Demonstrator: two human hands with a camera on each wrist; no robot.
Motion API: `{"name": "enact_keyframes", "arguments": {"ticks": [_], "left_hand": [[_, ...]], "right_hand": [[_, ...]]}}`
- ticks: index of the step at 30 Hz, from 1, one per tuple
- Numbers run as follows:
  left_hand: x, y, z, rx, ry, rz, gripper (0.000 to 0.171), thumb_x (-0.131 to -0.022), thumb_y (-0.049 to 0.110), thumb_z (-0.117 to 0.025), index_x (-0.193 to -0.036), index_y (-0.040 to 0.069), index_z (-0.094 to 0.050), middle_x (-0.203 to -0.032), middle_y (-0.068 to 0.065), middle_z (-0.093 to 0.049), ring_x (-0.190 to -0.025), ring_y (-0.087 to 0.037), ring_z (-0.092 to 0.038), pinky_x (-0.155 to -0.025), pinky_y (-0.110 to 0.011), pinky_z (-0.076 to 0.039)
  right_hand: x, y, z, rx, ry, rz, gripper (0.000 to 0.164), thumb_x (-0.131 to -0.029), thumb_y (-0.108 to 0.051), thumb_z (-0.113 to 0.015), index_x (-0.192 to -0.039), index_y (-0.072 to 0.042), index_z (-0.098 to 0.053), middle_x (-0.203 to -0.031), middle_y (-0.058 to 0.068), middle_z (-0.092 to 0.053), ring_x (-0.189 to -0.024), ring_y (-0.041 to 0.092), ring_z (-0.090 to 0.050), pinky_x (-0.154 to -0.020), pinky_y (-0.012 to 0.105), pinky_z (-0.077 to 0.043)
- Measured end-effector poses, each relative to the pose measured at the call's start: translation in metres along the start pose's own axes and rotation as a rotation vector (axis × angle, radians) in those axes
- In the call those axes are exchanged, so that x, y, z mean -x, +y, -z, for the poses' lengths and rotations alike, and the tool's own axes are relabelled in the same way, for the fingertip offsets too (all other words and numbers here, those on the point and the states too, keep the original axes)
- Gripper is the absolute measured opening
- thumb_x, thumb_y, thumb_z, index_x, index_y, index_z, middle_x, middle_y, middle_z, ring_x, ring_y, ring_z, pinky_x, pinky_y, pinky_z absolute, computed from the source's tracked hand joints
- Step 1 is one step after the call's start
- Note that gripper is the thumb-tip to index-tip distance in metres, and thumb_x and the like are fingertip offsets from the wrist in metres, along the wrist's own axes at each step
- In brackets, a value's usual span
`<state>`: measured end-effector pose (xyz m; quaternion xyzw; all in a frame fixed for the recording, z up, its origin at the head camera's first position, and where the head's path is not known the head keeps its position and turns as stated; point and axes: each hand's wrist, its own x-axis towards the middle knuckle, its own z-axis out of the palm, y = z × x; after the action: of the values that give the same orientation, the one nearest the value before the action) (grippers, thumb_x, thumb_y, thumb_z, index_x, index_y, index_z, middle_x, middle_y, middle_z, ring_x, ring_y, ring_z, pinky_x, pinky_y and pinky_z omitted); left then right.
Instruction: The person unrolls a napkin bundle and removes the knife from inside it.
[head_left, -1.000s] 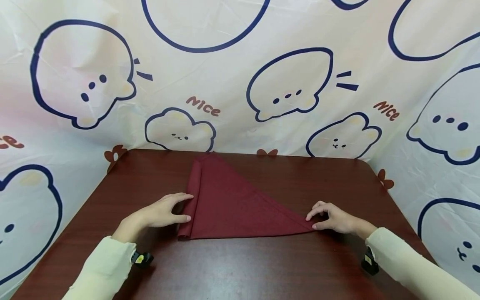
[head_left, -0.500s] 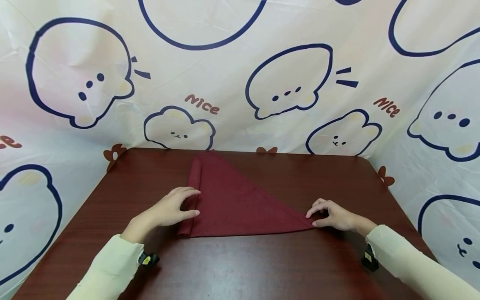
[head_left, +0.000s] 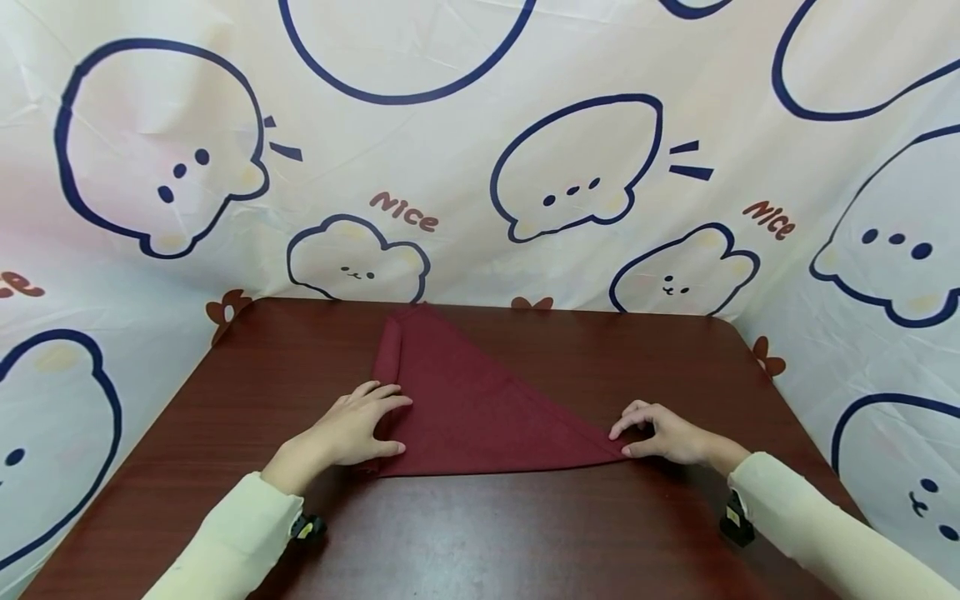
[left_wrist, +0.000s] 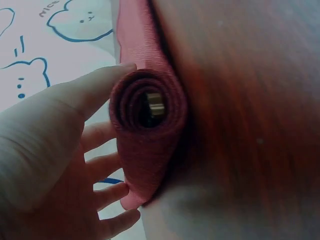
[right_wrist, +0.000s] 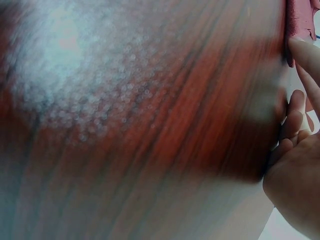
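A dark red cloth (head_left: 480,408) lies on the table as a triangle, its left side rolled into a tube (head_left: 387,350). My left hand (head_left: 347,433) rests over the near part of this roll, fingers spread and fairly straight, covering its near end in the head view. In the left wrist view the roll's end (left_wrist: 120,107) shows its spiral layers, with a small brass-coloured piece (left_wrist: 156,105) inside. There my thumb lies against the roll and the other fingers extend along it. At the cloth's right corner, my right hand (head_left: 667,437) pinches the tip between thumb and fingers.
The brown wooden table (head_left: 480,542) extends around the cloth. A white fabric backdrop (head_left: 465,167) with cartoon drawings hangs right behind the table's far edge and along both sides.
My left hand has shifted right, from the roll's left side to lie over it, its fingertips now reaching past it onto the flat cloth. The right hand and the cloth have stayed put.
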<state>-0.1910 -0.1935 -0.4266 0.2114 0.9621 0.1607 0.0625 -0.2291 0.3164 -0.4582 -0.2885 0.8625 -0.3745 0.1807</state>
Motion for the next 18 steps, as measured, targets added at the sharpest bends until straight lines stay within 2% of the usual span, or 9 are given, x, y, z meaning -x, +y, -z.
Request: {"name": "enact_keyframes", "arguments": {"ticks": [6, 18], "left_hand": [[0.001, -0.002, -0.003, -0.037, -0.002, -0.005, 0.066, -0.082, 0.034, -0.083, -0.14, 0.014, -0.06, -0.154, -0.016, -0.047, -0.145, -0.048, -0.035, -0.109, -0.067, -0.036], [0.007, -0.011, 0.003, -0.018, -0.004, 0.009, 0.064, -0.082, 0.028, -0.083, -0.14, 0.015, -0.06, -0.156, -0.017, -0.044, -0.144, -0.046, -0.034, -0.106, -0.069, -0.037]], "right_hand": [[0.0, 0.001, -0.001, 0.005, 0.001, 0.002, 0.019, -0.089, -0.021, -0.077, -0.107, -0.015, -0.076, -0.11, 0.007, -0.06, -0.101, 0.005, -0.05, -0.088, 0.025, -0.039], [-0.001, 0.0, 0.0, 0.011, 0.006, -0.003, 0.02, -0.088, -0.021, -0.078, -0.107, -0.015, -0.076, -0.109, 0.007, -0.06, -0.099, 0.005, -0.05, -0.086, 0.025, -0.04]]}}
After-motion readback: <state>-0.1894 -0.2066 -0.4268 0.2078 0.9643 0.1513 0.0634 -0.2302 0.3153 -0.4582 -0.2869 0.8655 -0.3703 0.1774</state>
